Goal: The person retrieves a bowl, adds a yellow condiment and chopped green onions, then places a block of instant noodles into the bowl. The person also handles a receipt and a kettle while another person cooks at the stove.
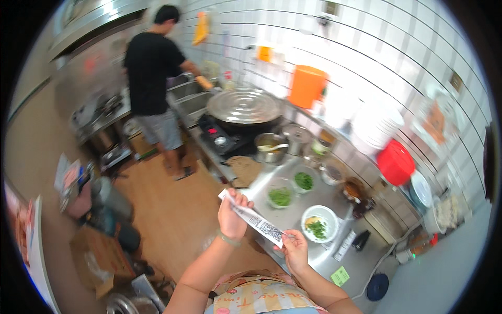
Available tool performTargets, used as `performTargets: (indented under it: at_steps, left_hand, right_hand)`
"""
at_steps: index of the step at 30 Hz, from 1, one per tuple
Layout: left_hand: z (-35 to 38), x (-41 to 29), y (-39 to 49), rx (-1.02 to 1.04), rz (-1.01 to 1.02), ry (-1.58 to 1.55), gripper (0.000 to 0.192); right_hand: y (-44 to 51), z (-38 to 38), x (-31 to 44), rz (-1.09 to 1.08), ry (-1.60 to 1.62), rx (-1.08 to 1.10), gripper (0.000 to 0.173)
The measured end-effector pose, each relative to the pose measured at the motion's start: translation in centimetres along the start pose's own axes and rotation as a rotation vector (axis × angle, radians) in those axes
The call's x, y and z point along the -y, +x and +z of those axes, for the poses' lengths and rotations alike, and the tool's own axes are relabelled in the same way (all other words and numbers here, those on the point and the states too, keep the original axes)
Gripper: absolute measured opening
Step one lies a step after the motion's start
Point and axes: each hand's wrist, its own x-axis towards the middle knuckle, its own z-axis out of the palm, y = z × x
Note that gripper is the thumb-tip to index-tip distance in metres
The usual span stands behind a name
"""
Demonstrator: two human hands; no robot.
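A long paper receipt point(257, 220) with print and a code on it is stretched between my two hands. My left hand point(234, 218) grips its upper-left end, and my right hand point(294, 249) pinches the lower-right end near the counter's edge. Just right of the paper, a white bowl point(332, 214) holds chopped greens and something yellowish. Behind it stand two clear bowls of chopped greens point(279, 197) point(303, 181). Another printed slip point(345, 246) lies beside the white bowl, and a light-green note point(340, 276) is nearer me on the steel counter.
A covered wide pan point(244, 106) and a pot with a white ladle point(271, 148) stand farther along the counter. A person in a black shirt point(151, 74) is at the sinks. Orange point(308, 86) and red point(395, 162) containers line the wall shelf. A cardboard box point(100, 257) stands at lower left.
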Motion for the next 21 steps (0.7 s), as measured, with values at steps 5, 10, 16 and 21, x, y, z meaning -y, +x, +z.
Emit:
performTargets:
  at_steps: [5, 10, 16, 21]
  left_hand:
    - [-0.7, 9.6, 2.2, -0.007, -0.413, -0.303, 0.023]
    - [-1.0, 16.7, -3.1, 0.032, -0.966, 0.237, 0.02]
    - [-1.2, 19.2, -1.6, 0.275, -1.314, 0.332, 0.035]
    - [-2.8, 20.1, 5.5, 0.223, -1.221, 0.472, 0.037]
  right_hand:
    - [-0.5, -6.9, 2.0, -0.193, -0.282, -0.148, 0.015]
    - [-1.2, -9.8, 1.4, -0.368, -0.427, -0.339, 0.017]
    - [-3.4, -11.2, 1.5, -0.228, -0.54, -0.611, 0.013]
    - [-5.5, -11.5, 0.3, -0.176, -0.192, -0.725, 0.012]
